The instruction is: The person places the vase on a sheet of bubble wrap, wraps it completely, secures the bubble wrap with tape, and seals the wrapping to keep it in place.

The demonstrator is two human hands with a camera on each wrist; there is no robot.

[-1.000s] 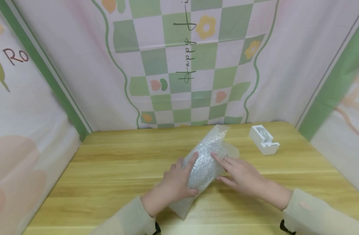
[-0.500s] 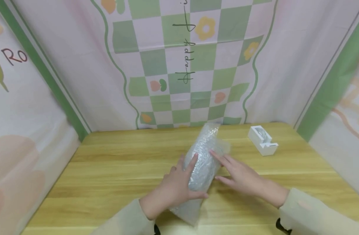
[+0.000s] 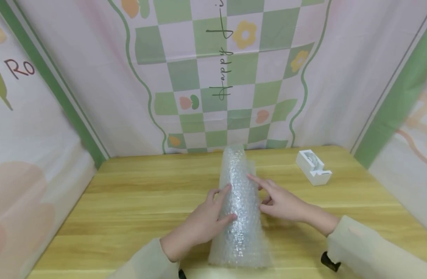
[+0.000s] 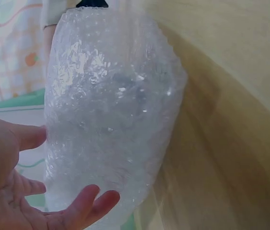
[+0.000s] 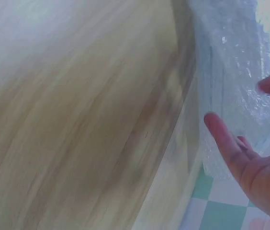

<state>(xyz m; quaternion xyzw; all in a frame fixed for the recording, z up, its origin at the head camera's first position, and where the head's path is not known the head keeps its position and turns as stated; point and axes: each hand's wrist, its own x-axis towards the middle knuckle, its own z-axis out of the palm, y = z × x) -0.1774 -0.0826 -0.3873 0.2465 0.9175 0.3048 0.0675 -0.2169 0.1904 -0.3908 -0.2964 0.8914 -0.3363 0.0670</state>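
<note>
A bundle of clear bubble wrap (image 3: pixel 239 205) lies lengthwise on the wooden table, its near end flared wide and its far end narrower. Something faintly dark shows through the bubble wrap (image 4: pixel 111 120) in the left wrist view, but I cannot tell what it is. My left hand (image 3: pixel 203 224) rests along the left side of the bundle, fingers spread and thumb on top. On the other side, my right hand (image 3: pixel 286 203) touches the edge with an extended index finger, its other fingers bent loosely. The right wrist view has the right hand (image 5: pixel 264 184) beside the wrap.
A white tape dispenser (image 3: pixel 313 167) with a roll of clear tape stands at the table's back right. Behind the wooden table (image 3: pixel 136 193) hangs a green and white checked curtain (image 3: pixel 213 77), with more printed cloth on both sides.
The bubble-wrap bundle has turned from a slant leaning right at its far end to nearly straight ahead. Its near end has swung right and spread wider. Both hands have stayed close to it.
</note>
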